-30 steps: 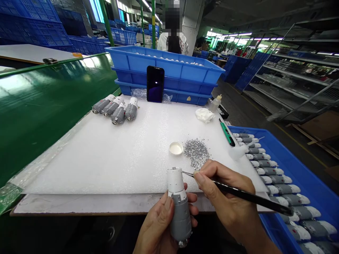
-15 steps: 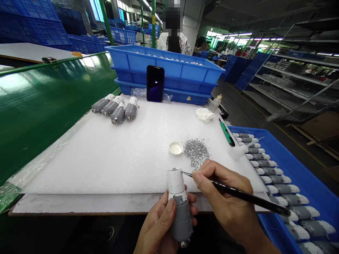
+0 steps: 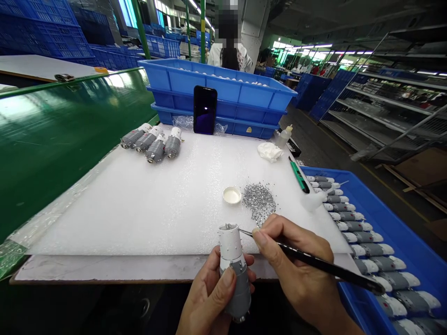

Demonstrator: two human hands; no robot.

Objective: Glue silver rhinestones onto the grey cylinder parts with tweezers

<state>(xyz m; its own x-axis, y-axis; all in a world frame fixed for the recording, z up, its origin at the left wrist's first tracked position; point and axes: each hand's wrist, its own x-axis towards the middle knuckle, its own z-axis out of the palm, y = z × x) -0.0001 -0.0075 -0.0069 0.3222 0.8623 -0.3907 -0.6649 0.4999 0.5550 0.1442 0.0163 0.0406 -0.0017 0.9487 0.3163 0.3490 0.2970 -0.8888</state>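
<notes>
Plainly, everything hinged on how a stubby white-and-grey plastic capsule model (image 3: 230, 246) met the tool tip at its upper edge. The model stood nearly upright above the near edge of the worktop, its long axis leaning slightly leftward at the top, its white, narrower end uppermost and its grey body below. Small silvery parts showed inside the top rim.

The left hand (image 3: 207, 298) was clasped around the grey body, thumb across the front and fingers behind, leaving the white section exposed. It was the nearer hand, in direct contact with the model. The right hand (image 3: 305, 267) stood apart to the right, pinching a slim, glossy black-handled tool (image 3: 328, 267) with a thin pointed end. That tool ran crosswise to the model, its butt low at the right and its tip reaching leftward to the right side of the white rim; whether the tip touched or stopped just beside it could not be told.

Beyond the rim lay a shallow, round white dish (image 3: 232, 196), with a scattered heap of tiny silver pieces (image 3: 259, 199) just to its right, both on a white foam sheet (image 3: 157, 200). Farther off, at the left, four similar white-and-grey models (image 3: 153, 144) lay close together. At the right, past a green-handled utility knife (image 3: 299, 176), a deep blue plastic bin (image 3: 401, 228) held many more in a row.
</notes>
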